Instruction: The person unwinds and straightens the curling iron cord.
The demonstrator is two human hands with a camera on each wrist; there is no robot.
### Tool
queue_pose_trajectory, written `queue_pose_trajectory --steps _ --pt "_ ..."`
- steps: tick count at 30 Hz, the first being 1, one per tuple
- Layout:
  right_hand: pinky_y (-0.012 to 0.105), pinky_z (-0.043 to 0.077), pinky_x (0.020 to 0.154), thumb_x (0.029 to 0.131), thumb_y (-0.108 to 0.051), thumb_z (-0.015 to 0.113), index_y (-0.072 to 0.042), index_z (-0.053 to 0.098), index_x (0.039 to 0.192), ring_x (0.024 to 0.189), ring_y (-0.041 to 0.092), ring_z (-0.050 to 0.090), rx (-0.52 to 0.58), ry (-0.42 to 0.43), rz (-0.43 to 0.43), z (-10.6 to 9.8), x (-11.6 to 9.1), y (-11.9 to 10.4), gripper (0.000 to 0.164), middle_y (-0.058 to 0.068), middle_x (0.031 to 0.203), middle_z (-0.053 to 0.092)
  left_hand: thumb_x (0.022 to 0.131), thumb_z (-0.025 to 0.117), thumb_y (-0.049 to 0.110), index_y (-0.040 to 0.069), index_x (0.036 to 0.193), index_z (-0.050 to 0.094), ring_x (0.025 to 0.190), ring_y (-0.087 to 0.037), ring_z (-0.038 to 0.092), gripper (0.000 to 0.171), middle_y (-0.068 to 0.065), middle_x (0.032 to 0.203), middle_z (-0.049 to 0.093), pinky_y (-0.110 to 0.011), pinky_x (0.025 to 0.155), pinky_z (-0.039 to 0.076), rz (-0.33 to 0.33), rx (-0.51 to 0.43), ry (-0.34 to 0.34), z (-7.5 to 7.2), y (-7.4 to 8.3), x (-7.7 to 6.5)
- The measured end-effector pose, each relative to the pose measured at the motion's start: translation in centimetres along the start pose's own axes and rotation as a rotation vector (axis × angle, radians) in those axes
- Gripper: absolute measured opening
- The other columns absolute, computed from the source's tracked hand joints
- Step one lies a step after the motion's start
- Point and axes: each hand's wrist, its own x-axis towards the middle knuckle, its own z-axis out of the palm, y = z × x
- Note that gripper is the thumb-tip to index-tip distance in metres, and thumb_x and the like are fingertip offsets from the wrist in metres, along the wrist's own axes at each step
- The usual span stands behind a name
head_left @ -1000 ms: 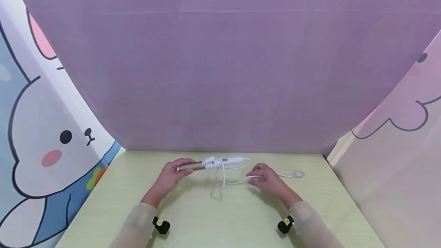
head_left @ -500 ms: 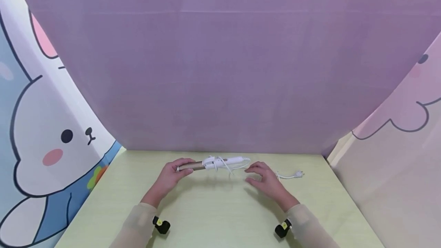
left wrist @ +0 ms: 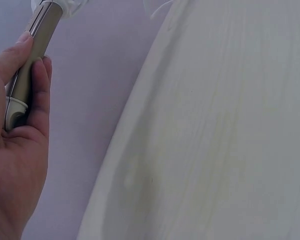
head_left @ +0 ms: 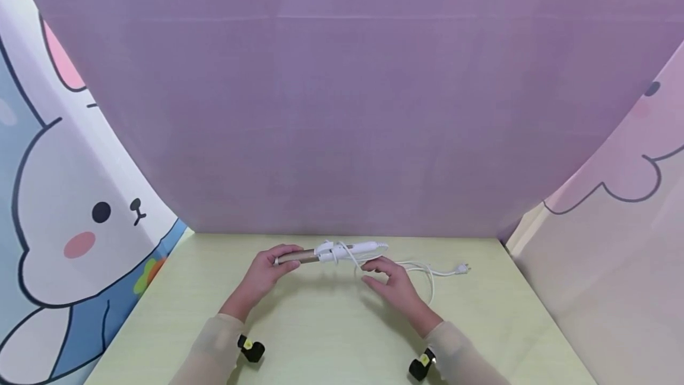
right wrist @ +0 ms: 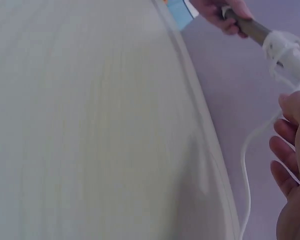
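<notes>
My left hand (head_left: 271, 269) grips the bronze barrel of a curling iron (head_left: 350, 251) at its tip, thumb on the near side; the left wrist view shows the fingers curled round the barrel (left wrist: 31, 65). The white handle points right, with white cord looped round its middle beside the clamp. My right hand (head_left: 392, 283) is just below the handle's cord end. It holds the white power cord (right wrist: 246, 165), which passes between thumb and index finger in the right wrist view, the other fingers loosely bent. Part of the cord is hidden behind this hand.
The cord trails right past the right hand, with a hanging loop, to a two-pin plug (head_left: 462, 268). Beneath is a pale wood-look table (head_left: 331, 337). A purple backdrop (head_left: 342, 106) rises behind its far edge, and cartoon-printed sheets (head_left: 69, 207) stand at the sides.
My right hand let the cord slip, then moved left and took it closer to the handle. The low cord loop before the iron is gone; a loop now hangs right of the hand. My left hand stays put.
</notes>
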Motion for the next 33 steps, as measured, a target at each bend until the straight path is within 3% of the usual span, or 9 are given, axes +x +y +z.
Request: queue_pose_trajectory --steps 4,10,14,18,23,28,33 --pt "0.034 0.055 0.102 0.097 0.004 0.081 0.002 0.079 0.106 0.109 0.028 0.074 0.065 -0.014 0.078 0.6 -0.1 -0.9 0.009 0.012 0.11 0.081 0.102 0.084 0.023 0.017 0.134 0.079 0.104 -0.037 0.058 0.033 -0.013 0.127 0.076 -0.031 0.084 0.05 0.018 0.01 0.016 0.0 0.0 0.0" --pt "0.036 0.055 0.101 0.099 -0.005 0.083 -0.005 0.081 0.102 0.104 0.016 0.075 0.056 -0.008 0.202 0.4 -0.3 -2.7 0.005 0.0 0.099 0.082 0.102 0.084 0.024 0.018 0.134 0.079 0.103 -0.036 0.059 0.033 -0.011 0.126 0.076 -0.031 0.083 0.05 0.028 0.017 0.023 0.1 0.2 0.0" --pt "0.04 0.058 0.093 0.099 -0.002 0.082 -0.012 0.081 0.103 0.095 0.012 0.073 0.041 0.026 0.143 -0.3 -0.1 -3.5 0.011 -0.004 0.094 0.079 0.101 0.084 0.023 0.018 0.133 0.08 0.104 -0.036 0.06 0.032 -0.015 0.13 0.075 -0.031 0.083 0.051 0.026 0.023 0.027 0.1 0.3 -0.1" --pt "0.031 0.058 0.077 0.1 0.004 0.079 -0.017 0.081 0.104 0.084 0.01 0.069 0.036 0.056 -0.001 -1.1 0.7 -4.1 0.022 -0.002 0.089 0.075 0.101 0.085 0.022 0.017 0.133 0.08 0.102 -0.035 0.061 0.033 -0.021 0.133 0.073 -0.03 0.082 0.051 0.029 0.021 0.018 0.1 0.1 -0.1" --pt "0.023 0.048 0.06 0.099 0.01 0.077 -0.012 0.082 0.103 0.07 0.01 0.057 0.014 0.085 -0.136 -2.4 2.3 -4.7 0.023 -0.001 0.081 0.066 0.1 0.086 0.024 0.019 0.131 0.08 0.101 -0.031 0.062 0.032 -0.013 0.129 0.076 -0.031 0.082 0.051 0.038 0.042 0.005 0.1 -0.4 -0.2" --pt "0.021 0.039 0.056 0.1 0.009 0.076 -0.004 0.082 0.103 0.066 0.008 0.047 -0.021 0.139 -0.117 -3.9 3.8 -4.5 0.015 0.001 0.079 0.062 0.1 0.086 0.024 0.018 0.13 0.081 0.107 -0.032 0.063 0.031 -0.011 0.128 0.076 -0.033 0.086 0.052 0.045 0.042 -0.021 0.2 -0.6 -0.3" --pt "0.019 0.046 0.065 0.1 0.009 0.076 -0.008 0.083 0.104 0.075 0.008 0.057 -0.057 0.188 -0.034 -5.1 4.7 -3.3 0.019 0.005 0.09 0.074 0.101 0.085 0.022 0.017 0.131 0.08 0.114 -0.038 0.064 0.031 -0.02 0.133 0.073 -0.033 0.09 0.054 0.051 0.038 -0.056 0.2 -0.3 -0.4"
